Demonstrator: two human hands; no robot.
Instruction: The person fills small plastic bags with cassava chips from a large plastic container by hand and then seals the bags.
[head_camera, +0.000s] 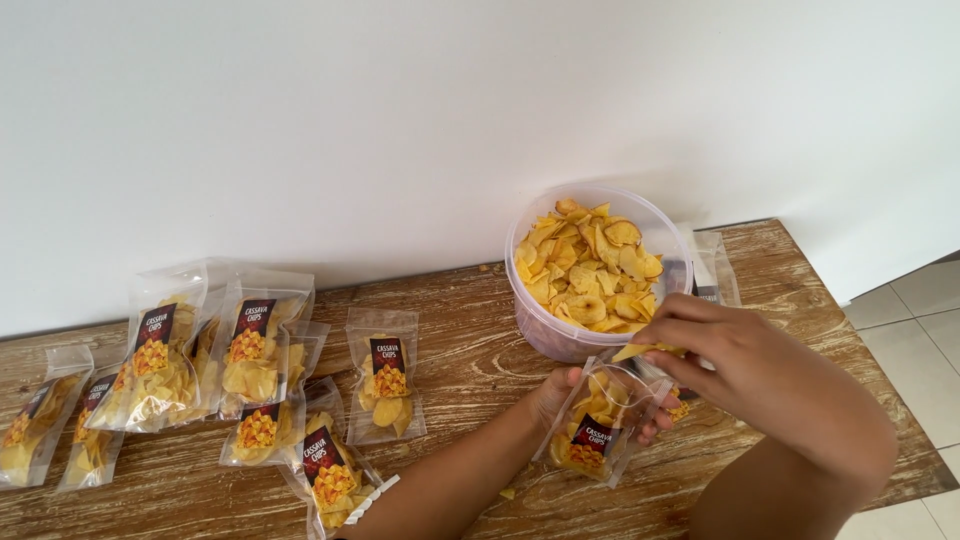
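My left hand (560, 395) holds a small clear pouch (600, 420) with a dark label, partly filled with yellow chips, just in front of the tub. My right hand (745, 355) pinches a yellow chip (640, 351) at the pouch's open top. A round clear plastic tub (548, 330) heaped with yellow chips (592, 268) stands right behind both hands, near the wall.
Several filled, labelled chip pouches (250, 365) lie and lean in a group on the left of the worn wooden table (470, 365). Empty clear pouches (715, 270) lie behind the tub on the right. A white wall runs along the back; tiled floor (915, 330) shows at the right.
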